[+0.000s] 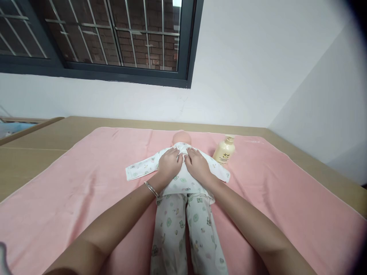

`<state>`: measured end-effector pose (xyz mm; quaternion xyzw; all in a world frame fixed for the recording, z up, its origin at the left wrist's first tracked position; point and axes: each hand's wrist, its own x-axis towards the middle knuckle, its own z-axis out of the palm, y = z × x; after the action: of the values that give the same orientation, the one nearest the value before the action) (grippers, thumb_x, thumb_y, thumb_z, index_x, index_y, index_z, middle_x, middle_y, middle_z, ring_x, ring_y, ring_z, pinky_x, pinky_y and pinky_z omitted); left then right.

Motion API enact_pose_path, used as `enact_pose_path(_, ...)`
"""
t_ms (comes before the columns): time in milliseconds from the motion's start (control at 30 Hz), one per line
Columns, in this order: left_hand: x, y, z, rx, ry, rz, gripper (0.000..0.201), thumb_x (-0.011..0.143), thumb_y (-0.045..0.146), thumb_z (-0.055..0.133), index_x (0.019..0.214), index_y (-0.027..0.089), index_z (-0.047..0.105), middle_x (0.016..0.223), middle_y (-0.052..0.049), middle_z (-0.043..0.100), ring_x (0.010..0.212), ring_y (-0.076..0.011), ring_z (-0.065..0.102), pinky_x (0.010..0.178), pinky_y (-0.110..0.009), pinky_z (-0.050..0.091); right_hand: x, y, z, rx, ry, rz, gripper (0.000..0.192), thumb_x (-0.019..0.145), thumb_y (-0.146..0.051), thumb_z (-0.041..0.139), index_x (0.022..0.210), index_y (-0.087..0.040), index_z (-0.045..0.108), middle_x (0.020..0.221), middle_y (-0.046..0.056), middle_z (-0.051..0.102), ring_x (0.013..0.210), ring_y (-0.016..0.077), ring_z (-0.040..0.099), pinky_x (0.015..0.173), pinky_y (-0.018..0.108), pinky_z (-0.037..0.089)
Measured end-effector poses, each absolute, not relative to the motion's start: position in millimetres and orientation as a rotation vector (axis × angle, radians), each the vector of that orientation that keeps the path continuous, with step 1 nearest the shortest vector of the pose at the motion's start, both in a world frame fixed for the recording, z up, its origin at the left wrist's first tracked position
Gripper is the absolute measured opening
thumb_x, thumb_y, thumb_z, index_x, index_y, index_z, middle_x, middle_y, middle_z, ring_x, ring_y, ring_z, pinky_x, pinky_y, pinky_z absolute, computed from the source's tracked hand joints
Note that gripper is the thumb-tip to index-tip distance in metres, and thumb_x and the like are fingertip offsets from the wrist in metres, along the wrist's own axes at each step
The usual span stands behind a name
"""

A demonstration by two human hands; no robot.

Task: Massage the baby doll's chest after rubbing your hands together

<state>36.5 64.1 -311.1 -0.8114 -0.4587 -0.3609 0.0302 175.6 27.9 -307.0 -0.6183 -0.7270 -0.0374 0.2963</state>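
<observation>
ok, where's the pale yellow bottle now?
Head view, right of centre: the pale yellow bottle is on the pink sheet, just past the white patterned sleeve, to the right of the right hand.

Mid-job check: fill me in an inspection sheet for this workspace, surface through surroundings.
Surface: creased pink cloth over a wooden top.
Job's things: doll in a white patterned top and matching trousers, sleeves spread outward.
Clutter: pump bottle beside the sleeve on the picture's right; grey object cut off at lower left, unidentifiable.
Hands: left hand and right hand rest on the top's chest; bracelet on the left wrist.
Cables: nothing seen.
Surroundings: white wall, barred window.
</observation>
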Motion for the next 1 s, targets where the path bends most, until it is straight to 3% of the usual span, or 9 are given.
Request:
enact_pose_path(200,34,75,-306,-2.597,-1.418,-1.001,0.032,0.091,0.024,0.042,0.113,0.012,0.062,0.121,-0.012,0.064,0.117,-0.0245,0.056,0.106,-0.040,0.042,159,11,-307,-1.677,-1.909,-0.223,0.040,0.092,-0.024,0.039,0.125,-0.012,0.060,0.128,0.011,0.059,0.126,0.0231,0.049,0.111,0.035,0.031)
enact_pose_path(400,32,73,-306,-2.667,-1.322,-1.079,0.032,0.093,0.026,0.040,0.113,0.017,0.063,0.121,-0.007,0.065,0.117,-0.0208,0.056,0.107,-0.036,0.041,161,13,-303,-1.717,-1.899,-0.158,0.040,0.094,-0.027,0.037,0.125,-0.014,0.059,0.131,0.010,0.057,0.126,0.0237,0.049,0.107,0.036,0.036)
enact_pose_path(567,33,67,-307,-2.649,-1.333,-1.151,0.029,0.094,0.024,0.040,0.105,0.018,0.066,0.114,-0.006,0.068,0.113,-0.0195,0.059,0.105,-0.035,0.043,171,24,-305,-1.670,-1.907,-0.042,0.046,0.094,-0.029,0.039,0.133,-0.011,0.052,0.138,0.012,0.051,0.131,0.0236,0.043,0.110,0.037,0.033)
enact_pose_path(1000,35,65,-315,-2.581,-1.348,-1.269,0.029,0.094,0.024,0.043,0.113,0.018,0.064,0.121,-0.006,0.065,0.117,-0.0194,0.056,0.107,-0.035,0.042,175,29,-314,-1.547,-1.893,-0.020,0.048,0.092,-0.027,0.040,0.135,-0.009,0.050,0.141,0.013,0.047,0.134,0.0225,0.040,0.114,0.037,0.027)
